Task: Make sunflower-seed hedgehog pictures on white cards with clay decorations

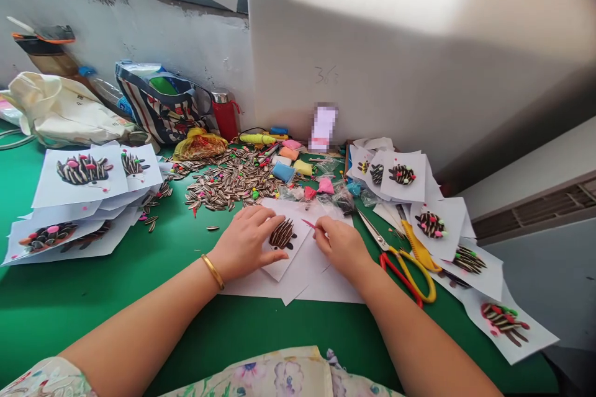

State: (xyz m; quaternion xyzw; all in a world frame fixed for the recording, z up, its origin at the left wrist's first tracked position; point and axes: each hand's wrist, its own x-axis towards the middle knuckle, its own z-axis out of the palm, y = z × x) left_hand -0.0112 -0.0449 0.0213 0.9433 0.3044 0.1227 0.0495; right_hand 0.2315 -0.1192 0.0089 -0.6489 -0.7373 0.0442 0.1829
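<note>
Two bare hands frame a small white card (280, 270) at the centre of the frame, which bears a dark, spiny seed figure (282, 234). The card lies tilted on larger white sheets (335, 287), over a green tabletop (153, 316). It should handle as light and thin, apt to slide or bend; the figure is probably stiffer but fragile, its seeds liable to work loose if pressed. Bare paper along the lower edge or corners appears the safest place to take hold.

Left hand (251, 242), left of centre: spread, thumb and forefinger well apart on either side of the figure, their tips seeming to rest on the card; nothing is visibly gripped. Right hand (342, 245), right of centre: fingers drawn together, thumb and forefinger pinching a slender pinkish-red tool (308, 224), whose free end points leftward, near the figure but apart from it. Whether it is stiff cannot be told.

Surrounding items: loose striped seeds (223, 183), above and left of centre; scissors (395, 257), lying with handles parted, right of centre.
</note>
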